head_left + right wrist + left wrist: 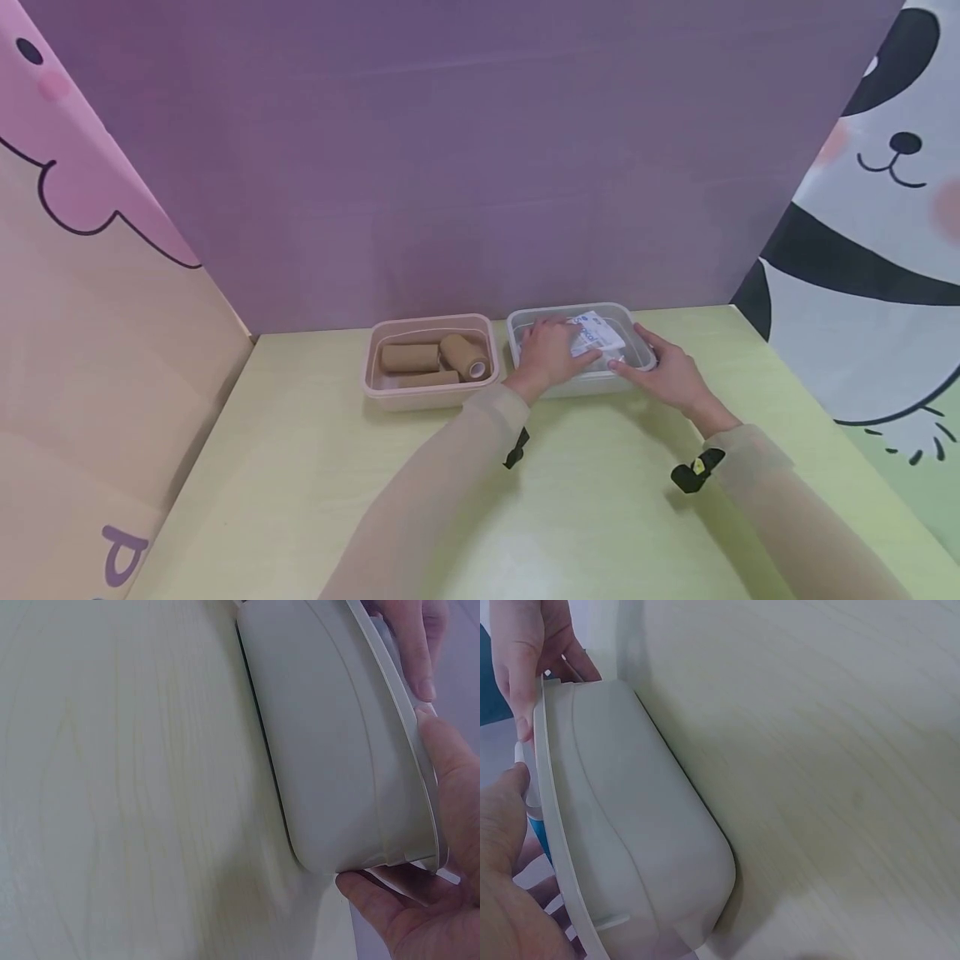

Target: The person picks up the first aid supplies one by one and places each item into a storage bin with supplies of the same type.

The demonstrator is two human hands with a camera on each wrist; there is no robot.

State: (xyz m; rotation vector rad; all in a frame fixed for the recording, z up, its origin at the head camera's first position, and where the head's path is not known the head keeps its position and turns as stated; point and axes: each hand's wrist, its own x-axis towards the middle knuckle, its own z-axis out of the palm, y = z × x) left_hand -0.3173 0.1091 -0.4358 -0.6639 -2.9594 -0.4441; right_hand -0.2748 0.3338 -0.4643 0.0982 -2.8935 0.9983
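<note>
A light grey plastic bin (pixel 517 321) stands at the back of the table, with a white packet with blue print (pixel 597 331) and clear wrapping inside. My left hand (pixel 551 354) reaches over its front rim among the packets, thumb out to the right. In the left wrist view, that thumb meets a white edge next to a blue patch (pixel 538 834); the fingertips are partly hidden, and I cannot tell whether they grip. My right hand (pixel 671 375) holds the bin's right end, thumb at the front rim and fingers (pixel 371 900) around the end wall.
Left of the grey bin stands a pink bin (pixel 367 375) with several brown rolls (pixel 410 358) in it. A purple wall (pixel 480 167) rises right behind both bins. Printed side panels flank the pale wood table (pixel 300 467).
</note>
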